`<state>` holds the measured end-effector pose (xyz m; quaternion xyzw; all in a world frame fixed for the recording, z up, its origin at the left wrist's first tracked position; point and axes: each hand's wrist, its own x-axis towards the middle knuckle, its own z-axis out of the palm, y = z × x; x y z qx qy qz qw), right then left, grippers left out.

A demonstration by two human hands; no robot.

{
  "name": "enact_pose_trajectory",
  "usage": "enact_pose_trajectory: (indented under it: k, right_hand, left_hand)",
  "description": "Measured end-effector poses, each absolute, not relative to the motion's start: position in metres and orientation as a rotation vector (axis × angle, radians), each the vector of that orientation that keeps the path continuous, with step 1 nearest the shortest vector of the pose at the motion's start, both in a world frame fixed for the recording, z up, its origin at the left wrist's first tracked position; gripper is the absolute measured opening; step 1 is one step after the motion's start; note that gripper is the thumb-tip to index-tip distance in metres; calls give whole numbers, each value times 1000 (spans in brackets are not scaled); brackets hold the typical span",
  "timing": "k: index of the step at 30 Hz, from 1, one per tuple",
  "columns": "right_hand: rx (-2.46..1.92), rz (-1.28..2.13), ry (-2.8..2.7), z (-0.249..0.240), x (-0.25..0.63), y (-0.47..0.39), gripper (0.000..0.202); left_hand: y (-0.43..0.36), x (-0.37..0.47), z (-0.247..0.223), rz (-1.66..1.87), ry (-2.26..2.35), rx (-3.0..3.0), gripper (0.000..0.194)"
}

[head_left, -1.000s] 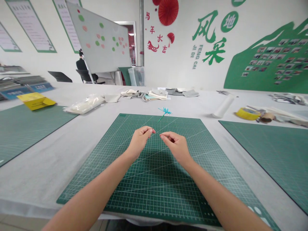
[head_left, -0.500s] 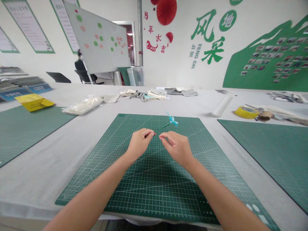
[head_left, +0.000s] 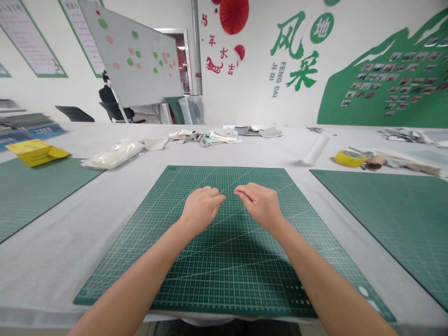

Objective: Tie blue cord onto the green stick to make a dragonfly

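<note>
Over the green cutting mat (head_left: 224, 261), my left hand (head_left: 203, 207) is closed, its thumb and fingertips pressed together in a pinch. My right hand (head_left: 261, 203) faces it a short gap away, also pinching with the fingers curled. A faint, thin, dark green stem (head_left: 230, 200) spans the gap between the two sets of fingertips. The blue flower-like piece on that stem does not show now; I cannot tell which hand hides it. Both hands are above the upper middle of the mat, casting shadows on it.
More green mats lie left (head_left: 38, 196) and right (head_left: 385, 214) on the white-covered table. Behind are a yellow packet (head_left: 37, 151), a plastic bag (head_left: 115, 154), cloth pieces (head_left: 224, 135), a white roll (head_left: 315, 149) and yellow tape (head_left: 350, 157). A person (head_left: 107, 93) sits beyond, near a whiteboard.
The blue flower-like piece, seen above my right fingers before, has gone out of sight. My left hand has turned over with its back more upward. The view has shifted slightly right.
</note>
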<state>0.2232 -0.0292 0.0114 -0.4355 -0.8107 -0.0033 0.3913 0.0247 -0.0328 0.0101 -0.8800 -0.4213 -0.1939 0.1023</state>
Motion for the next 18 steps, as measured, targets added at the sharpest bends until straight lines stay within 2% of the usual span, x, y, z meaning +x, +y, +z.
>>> enact_pose_trajectory:
  k: [10, 18]
  right_hand:
    - [-1154, 419, -2080, 19, 238, -16, 15]
    - [-1103, 1065, -1830, 9, 249, -1, 21]
  left_hand:
    - [-35, 23, 17, -486, -1094, -2688, 24]
    - [-39, 26, 26, -852, -1102, -3090, 30]
